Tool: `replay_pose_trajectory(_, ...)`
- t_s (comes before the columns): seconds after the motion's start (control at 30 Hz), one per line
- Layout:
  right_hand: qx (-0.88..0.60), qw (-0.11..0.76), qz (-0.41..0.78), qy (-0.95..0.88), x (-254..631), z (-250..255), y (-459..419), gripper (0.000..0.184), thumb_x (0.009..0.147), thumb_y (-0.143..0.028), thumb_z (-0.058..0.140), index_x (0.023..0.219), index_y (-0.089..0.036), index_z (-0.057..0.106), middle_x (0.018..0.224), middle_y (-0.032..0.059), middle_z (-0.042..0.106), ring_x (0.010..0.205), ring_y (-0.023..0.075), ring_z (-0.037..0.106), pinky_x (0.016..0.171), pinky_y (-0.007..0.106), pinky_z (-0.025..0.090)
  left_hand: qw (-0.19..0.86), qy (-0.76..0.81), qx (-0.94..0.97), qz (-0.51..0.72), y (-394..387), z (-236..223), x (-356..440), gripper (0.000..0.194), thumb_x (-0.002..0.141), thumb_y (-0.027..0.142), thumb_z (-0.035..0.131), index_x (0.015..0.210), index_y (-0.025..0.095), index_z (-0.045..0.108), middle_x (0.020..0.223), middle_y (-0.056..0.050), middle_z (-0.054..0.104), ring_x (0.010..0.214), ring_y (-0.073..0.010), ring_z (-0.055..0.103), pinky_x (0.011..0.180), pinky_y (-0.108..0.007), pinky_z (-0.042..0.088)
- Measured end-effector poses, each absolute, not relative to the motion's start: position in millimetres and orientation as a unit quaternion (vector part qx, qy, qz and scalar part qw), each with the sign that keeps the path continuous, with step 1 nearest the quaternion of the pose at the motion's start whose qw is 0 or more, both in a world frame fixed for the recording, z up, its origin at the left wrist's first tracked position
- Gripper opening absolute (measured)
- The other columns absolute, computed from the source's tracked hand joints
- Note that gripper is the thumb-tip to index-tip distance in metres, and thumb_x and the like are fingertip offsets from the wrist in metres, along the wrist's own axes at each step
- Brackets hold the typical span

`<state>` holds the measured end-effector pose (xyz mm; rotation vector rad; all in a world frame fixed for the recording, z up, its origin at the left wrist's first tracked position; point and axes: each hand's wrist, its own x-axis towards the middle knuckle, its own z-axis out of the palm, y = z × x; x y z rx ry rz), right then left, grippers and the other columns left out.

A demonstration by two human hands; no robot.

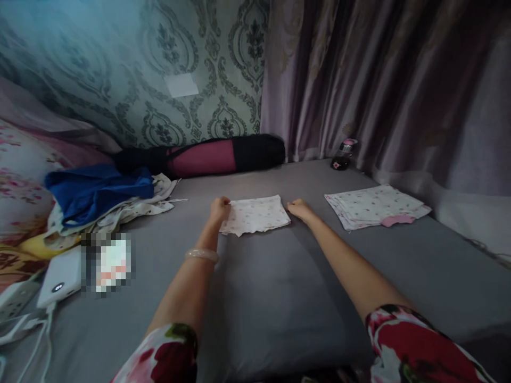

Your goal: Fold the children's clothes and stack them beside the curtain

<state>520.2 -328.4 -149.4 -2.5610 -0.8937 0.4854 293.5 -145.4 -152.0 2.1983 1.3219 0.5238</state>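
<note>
With left fingers [225, 201], pinches folded white patterned cloth [257, 213] on grey-sheeted bed [255, 292]; holds right fingers [295, 205] narrow beside it, cannot tell if gripping. Shows folded patterned stack [369, 205] at right, unfolded blue-and-white heap [99, 189] at left.

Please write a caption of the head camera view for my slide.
Left hand and right hand at opposite sides of a folded cloth on grey bedding.

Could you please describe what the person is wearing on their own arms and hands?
Both hands, left and right, are bare. A pale, glossy bangle circles the left wrist. The left sleeve and right sleeve end near the elbows, in a red, white, green and black floral print.
</note>
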Motion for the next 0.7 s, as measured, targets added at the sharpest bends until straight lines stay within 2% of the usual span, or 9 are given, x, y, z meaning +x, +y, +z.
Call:
replay_pose_trajectory(0.1,-0.915,0.168,0.179,-0.321,515,-151,-325,0.036,0.09,-0.038,0.049,0.101,-0.014,0.073,0.112,0.0184,0.069,0.105,0.0265,0.065,0.078,0.03,0.047,0.24,0.524,0.796,0.183,-145,-147,277,0.025,0.08,0.015,0.053,0.099,0.014,0.068,0.106,-0.015,0.069,0.104,-0.0237,0.062,0.086,-0.03,0.044)
replay_pose_trajectory(0.2,-0.913,0.155,0.18,-0.331,510,-150,-318,0.041,0.089,-0.042,0.05,0.111,-0.013,0.07,0.119,0.0211,0.065,0.11,0.0291,0.062,0.082,0.033,0.047,0.232,0.569,0.774,0.155,-145,-147,259,0.017,0.078,0.02,0.056,0.089,0.014,0.068,0.102,-0.018,0.07,0.103,-0.0294,0.063,0.085,-0.036,0.045)
replay_pose_trajectory(0.33,-0.907,0.148,0.185,-0.349,506,-150,-314,0.041,0.09,-0.04,0.049,0.109,-0.01,0.07,0.116,0.0232,0.065,0.109,0.0296,0.063,0.082,0.034,0.047,0.235,0.602,0.751,0.136,-144,-147,247,0.011,0.076,0.025,0.061,0.08,0.016,0.066,0.1,-0.018,0.07,0.103,-0.0304,0.063,0.085,-0.037,0.045)
replay_pose_trajectory(0.5,-0.895,0.171,0.186,-0.367,507,-148,-316,0.035,0.091,-0.038,0.05,0.104,-0.015,0.072,0.108,0.0151,0.071,0.1,0.0235,0.066,0.074,0.027,0.046,0.269,0.61,0.735,0.127,-139,-148,255,0.01,0.07,0.026,0.067,0.071,0.017,0.064,0.086,-0.015,0.072,0.097,-0.0275,0.066,0.079,-0.031,0.048)
replay_pose_trajectory(0.7,-0.885,0.207,0.187,-0.372,503,-143,-317,0.03,0.089,-0.035,0.054,0.102,-0.017,0.074,0.102,0.0094,0.073,0.092,0.0171,0.067,0.066,0.02,0.043,0.319,0.616,0.71,0.122,-135,-150,265,0.019,0.06,0.024,0.076,0.07,0.017,0.062,0.062,-0.008,0.067,0.074,-0.024,0.068,0.062,-0.026,0.048)
